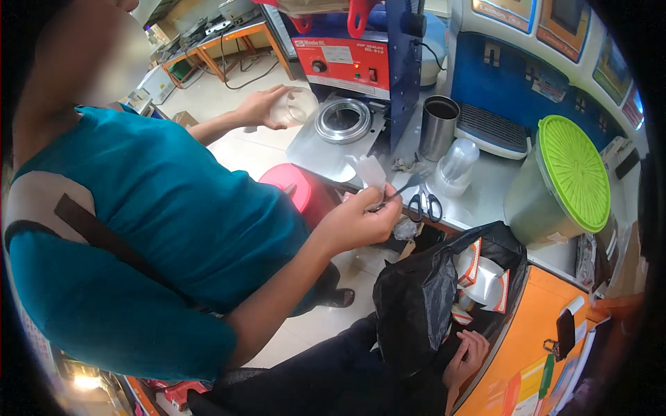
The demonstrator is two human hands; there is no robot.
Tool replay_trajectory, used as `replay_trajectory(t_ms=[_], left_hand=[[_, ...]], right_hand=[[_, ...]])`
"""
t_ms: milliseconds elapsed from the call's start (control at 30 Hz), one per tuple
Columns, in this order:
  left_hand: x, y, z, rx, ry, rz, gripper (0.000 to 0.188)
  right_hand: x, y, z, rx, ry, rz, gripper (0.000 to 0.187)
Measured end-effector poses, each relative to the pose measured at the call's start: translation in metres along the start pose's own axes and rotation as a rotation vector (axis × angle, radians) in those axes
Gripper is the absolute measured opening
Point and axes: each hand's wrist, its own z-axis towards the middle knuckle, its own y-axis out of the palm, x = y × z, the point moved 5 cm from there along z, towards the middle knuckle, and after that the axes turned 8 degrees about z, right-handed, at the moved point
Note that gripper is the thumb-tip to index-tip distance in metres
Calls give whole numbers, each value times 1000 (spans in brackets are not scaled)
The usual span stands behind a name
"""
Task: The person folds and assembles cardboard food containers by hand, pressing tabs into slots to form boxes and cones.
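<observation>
My right hand (466,357) rests at the lower right, fingers loosely extended and slightly bent, with nothing visible in it. It lies beside a black plastic bag (416,298) that holds white and orange cartons (485,281). My left hand is out of sight. A co-worker in a teal shirt (173,201) stands at the left. One co-worker's hand (267,107) holds a clear plastic cup (300,105) near the cup sealer (340,59). The other (357,222) pinches a dark-handled utensil (404,188) and a small white piece (371,170).
Scissors (424,206) lie on the metal counter near a steel tumbler (439,128) and clear plastic cups (458,163). A green-lidded container (562,184) stands before a blue drink dispenser (517,83). A pink bucket (291,184) is below the sealer; an orange tabletop (548,298) is at right.
</observation>
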Motion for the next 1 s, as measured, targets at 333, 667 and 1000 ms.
replay_trajectory(t_ms=[333,667,1000], left_hand=[[17,-2,-1,46,-56,-5,15],[26,-2,-4,43,-118,-24,16],[33,-1,-4,34,-155,-35,18]], right_hand=[[-14,23,13,-68,-131,17,18],[-34,44,18,-94,-81,35,18],[-39,44,18,-78,-73,14,17]])
